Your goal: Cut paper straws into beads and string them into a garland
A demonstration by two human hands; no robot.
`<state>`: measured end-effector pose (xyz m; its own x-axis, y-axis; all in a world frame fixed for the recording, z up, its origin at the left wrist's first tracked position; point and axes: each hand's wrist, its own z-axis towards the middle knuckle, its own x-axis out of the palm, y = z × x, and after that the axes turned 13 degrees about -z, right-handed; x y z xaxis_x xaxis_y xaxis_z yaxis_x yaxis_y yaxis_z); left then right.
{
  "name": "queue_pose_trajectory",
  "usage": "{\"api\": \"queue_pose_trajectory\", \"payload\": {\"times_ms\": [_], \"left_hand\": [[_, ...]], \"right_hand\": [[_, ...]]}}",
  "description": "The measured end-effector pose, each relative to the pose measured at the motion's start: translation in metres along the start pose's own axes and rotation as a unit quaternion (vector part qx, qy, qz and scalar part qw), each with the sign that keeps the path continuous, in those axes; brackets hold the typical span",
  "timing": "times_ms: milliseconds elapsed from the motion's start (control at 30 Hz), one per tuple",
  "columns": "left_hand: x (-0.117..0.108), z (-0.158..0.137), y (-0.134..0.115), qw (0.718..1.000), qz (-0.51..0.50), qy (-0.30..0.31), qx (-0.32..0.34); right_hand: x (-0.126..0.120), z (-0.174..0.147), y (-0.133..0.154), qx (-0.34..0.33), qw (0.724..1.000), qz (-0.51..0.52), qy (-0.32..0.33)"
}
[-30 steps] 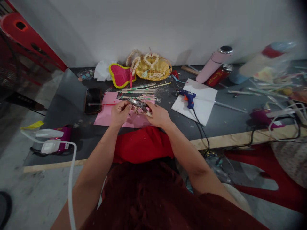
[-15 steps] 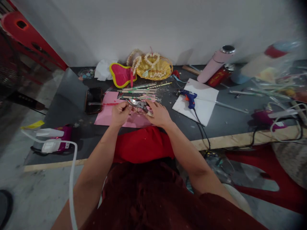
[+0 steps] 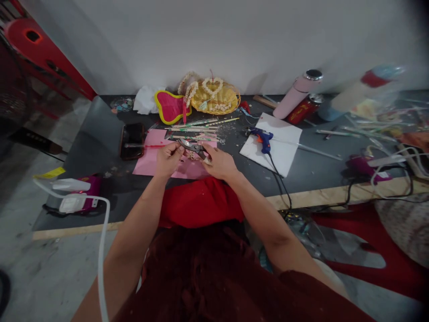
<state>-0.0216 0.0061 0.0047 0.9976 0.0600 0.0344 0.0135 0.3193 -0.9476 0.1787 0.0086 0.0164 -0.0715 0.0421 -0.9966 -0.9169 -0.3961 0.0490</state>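
My right hand [image 3: 220, 162] is wrapped round the handles of a pair of pruning shears [image 3: 193, 146], whose blades point left. Close to the blade tips, my left hand [image 3: 168, 158] is closed in a pinch; what sits between its fingers is too small to make out. Both hands are over a sheet of pink paper [image 3: 147, 162], where small pale bits [image 3: 191, 155] lie under the shears. Just beyond the hands are several thin printed sticks [image 3: 197, 129]. A clear tube with a red end [image 3: 152, 146] reaches from a black phone [image 3: 132, 142] toward my left hand.
A yellow basket [image 3: 201, 107] with beaded hearts and a pink, yellow-edged shape [image 3: 171, 107] stand by the wall. Rightward, a blue glue gun [image 3: 264, 139] rests on white board [image 3: 284, 154], its cord hanging over the edge. Beyond are a pink flask [image 3: 296, 95] and red can [image 3: 304, 108].
My right hand's fingers have closed further round the shears' handles. My left hand holds nearly the same place. The whole view has shifted slightly.
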Motion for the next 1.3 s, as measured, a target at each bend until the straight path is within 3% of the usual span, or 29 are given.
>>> {"api": "queue_pose_trajectory", "payload": {"times_ms": [233, 833, 1300], "left_hand": [[0.004, 0.001, -0.004, 1.0, -0.012, 0.005, -0.001], [-0.001, 0.0, 0.004, 0.999, 0.028, 0.022, 0.008], [-0.002, 0.0, 0.001, 1.0, -0.01, 0.02, 0.009]], "right_hand": [[0.002, 0.0, -0.001, 0.005, 1.0, 0.004, 0.01], [0.005, 0.003, -0.01, -0.013, 0.999, 0.007, -0.049], [-0.001, -0.001, -0.003, -0.011, 1.0, 0.013, -0.017]]}}
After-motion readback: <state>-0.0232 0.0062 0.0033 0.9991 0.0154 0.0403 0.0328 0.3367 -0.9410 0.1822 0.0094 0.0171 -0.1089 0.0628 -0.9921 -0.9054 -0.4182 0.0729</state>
